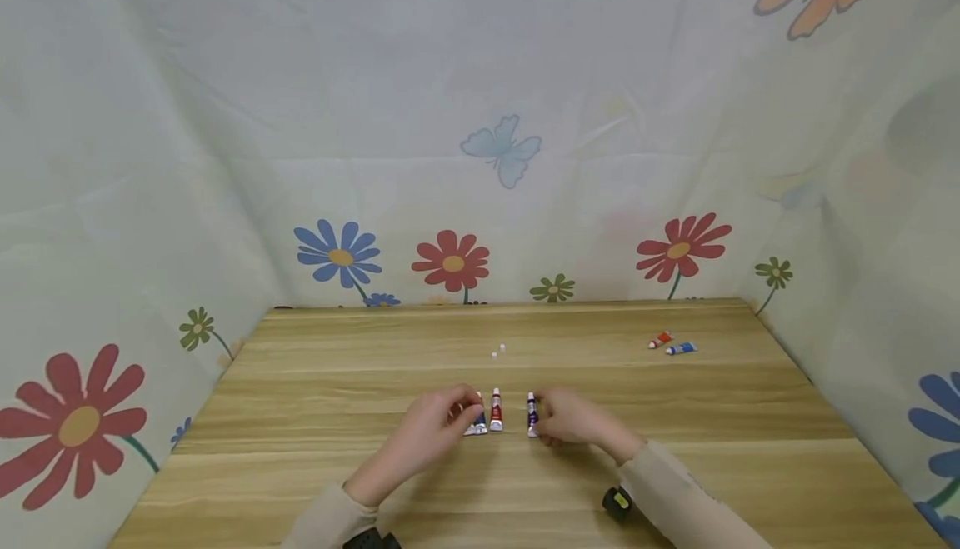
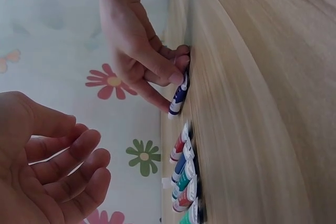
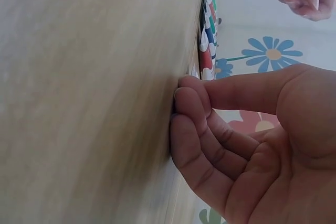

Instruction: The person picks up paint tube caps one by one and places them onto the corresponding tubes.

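Dark violet-blue paint tube (image 1: pixel 532 414), slim, white cap, flat crimped tail: mid-desk between left and right edges, cap toward far edge. Right hand (image 1: pixel 573 417) pinches it, thumb at the tail end, a finger at the cap; other fingers curled in. Can't tell if tube fully touches the wood.

Left of it, apart: red paint tube (image 1: pixel 497 410), white cap, flattened shiny end. First in a side-by-side row; left-wrist view shows blue tube (image 2: pixel 182 169), green tube (image 2: pixel 184 183), second red tube (image 2: pixel 186 195), second green tube (image 2: pixel 190 214) after it. Left hand (image 1: pixel 437 426) over the row, fingers loosely bent, slightly apart, nothing held.

Two tiny white pieces (image 1: pixel 502 347) beyond the row, toward far edge. Near far right corner: orange-red tube (image 1: pixel 661 340) and bright blue tube (image 1: pixel 681 349), just beside each other, slanted.

Desk (image 1: pixel 337 382): smooth, light wood grain in bands. Beige sleeves (image 1: pixel 675 482), plain cloth. Wrinkled pale fabric backdrop (image 1: pixel 375 116), flower and butterfly print.
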Tool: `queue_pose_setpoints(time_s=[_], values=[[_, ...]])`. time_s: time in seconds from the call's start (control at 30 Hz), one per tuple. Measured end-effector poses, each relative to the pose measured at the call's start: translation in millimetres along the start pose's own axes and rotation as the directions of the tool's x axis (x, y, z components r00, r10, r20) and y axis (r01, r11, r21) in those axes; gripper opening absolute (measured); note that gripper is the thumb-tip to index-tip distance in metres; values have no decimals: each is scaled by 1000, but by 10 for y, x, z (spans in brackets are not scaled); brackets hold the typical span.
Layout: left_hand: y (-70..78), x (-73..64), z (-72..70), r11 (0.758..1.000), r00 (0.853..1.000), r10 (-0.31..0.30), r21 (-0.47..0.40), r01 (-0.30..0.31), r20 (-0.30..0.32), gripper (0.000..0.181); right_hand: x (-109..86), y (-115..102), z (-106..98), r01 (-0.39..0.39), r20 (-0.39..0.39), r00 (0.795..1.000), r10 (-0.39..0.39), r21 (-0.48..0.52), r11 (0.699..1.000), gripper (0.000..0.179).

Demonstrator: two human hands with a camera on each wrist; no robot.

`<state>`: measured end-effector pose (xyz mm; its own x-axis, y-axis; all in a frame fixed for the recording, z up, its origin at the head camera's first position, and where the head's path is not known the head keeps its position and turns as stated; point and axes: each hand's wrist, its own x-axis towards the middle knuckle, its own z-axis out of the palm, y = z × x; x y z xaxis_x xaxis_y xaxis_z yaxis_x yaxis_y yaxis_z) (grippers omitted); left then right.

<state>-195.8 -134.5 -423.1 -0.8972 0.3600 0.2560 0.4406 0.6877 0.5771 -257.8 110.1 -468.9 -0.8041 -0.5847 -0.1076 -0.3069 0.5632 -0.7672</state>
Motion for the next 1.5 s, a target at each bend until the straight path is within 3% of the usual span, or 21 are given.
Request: queue_pose_setpoints(time_s=[0.23, 0.43, 0.8, 0.97, 1.27, 1.5], values=[[-63, 57, -25, 1000, 1000, -12, 15, 12, 9, 8, -41, 25, -26, -3, -1, 1000, 3, 12, 1000, 58], [-161, 115, -108, 999, 999, -31, 24, 31, 17, 9, -112, 135, -177, -3, -19, 1000, 3, -27, 1000, 55], [-384, 335, -253, 995, 998, -66, 71, 66, -6, 7, -338, 417, -660, -137, -121, 985, 123, -108, 985, 48], [-467, 483, -272, 992, 996, -94, 85, 93, 8, 8, -443, 539, -933, -96, -174, 982, 78, -100, 990, 40], [-566, 727, -192, 984, 990, -131, 127, 124, 48, 11, -605, 809, -1253, -121, -366, 929, 53, -167, 978, 32], [-683, 916, -91, 981, 985, -148, 140, 135, 86, 14, -650, 1057, -1469, -160, -440, 897, 44, -229, 960, 29]])
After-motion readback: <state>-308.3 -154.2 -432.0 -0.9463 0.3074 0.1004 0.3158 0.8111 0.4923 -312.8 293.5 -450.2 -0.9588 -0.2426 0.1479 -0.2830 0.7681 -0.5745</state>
